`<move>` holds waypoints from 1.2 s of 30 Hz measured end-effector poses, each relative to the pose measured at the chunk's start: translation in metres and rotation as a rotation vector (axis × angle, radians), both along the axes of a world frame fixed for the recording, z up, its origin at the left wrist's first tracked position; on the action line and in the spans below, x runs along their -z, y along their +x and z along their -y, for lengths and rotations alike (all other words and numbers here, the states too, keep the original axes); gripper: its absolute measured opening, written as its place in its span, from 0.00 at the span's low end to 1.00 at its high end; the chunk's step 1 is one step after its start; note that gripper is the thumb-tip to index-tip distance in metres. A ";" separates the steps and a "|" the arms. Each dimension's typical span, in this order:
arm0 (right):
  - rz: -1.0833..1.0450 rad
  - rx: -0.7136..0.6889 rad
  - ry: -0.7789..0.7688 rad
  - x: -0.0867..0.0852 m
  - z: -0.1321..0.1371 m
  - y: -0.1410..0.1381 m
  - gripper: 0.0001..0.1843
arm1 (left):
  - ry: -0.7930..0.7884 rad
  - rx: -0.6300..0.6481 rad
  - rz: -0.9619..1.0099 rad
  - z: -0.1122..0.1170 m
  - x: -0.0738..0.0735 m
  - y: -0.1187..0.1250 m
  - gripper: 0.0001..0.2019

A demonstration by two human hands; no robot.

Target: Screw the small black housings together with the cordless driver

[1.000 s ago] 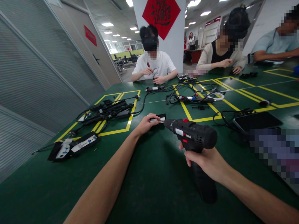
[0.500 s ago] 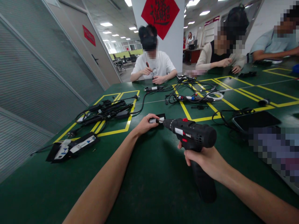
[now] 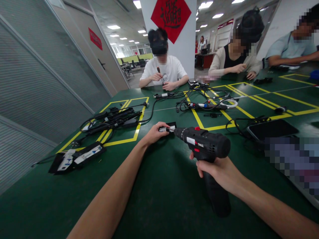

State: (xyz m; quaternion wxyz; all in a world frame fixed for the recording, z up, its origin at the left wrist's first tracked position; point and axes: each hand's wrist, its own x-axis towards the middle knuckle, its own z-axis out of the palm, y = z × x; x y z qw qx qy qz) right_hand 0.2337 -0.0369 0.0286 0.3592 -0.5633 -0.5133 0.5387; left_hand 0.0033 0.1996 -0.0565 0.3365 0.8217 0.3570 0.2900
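Green table (image 3: 161, 199): left hand (image 3: 155, 132) pins black part (image 3: 171, 125) (drill (image 3: 204, 144) in right hand (image 3: 219, 171)).

Green table (image 3: 161, 199), yellow tape lines (image 3: 138, 124); grey slatted wall (image 3: 30, 83) at nine o'clock; red banner (image 3: 170, 15) at twelve; ceiling lights (image 3: 113, 27), perhaps desks (image 3: 132, 63) beyond.

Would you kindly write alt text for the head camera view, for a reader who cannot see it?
A person's right hand holds a black cordless drill, its tip against a small black part that the left hand steadies on a green table. Cable bundles lie in yellow taped squares, and three people work across the table.
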 end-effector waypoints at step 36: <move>-0.030 0.007 -0.014 0.001 0.000 -0.002 0.10 | 0.007 -0.021 0.005 0.002 -0.001 0.002 0.15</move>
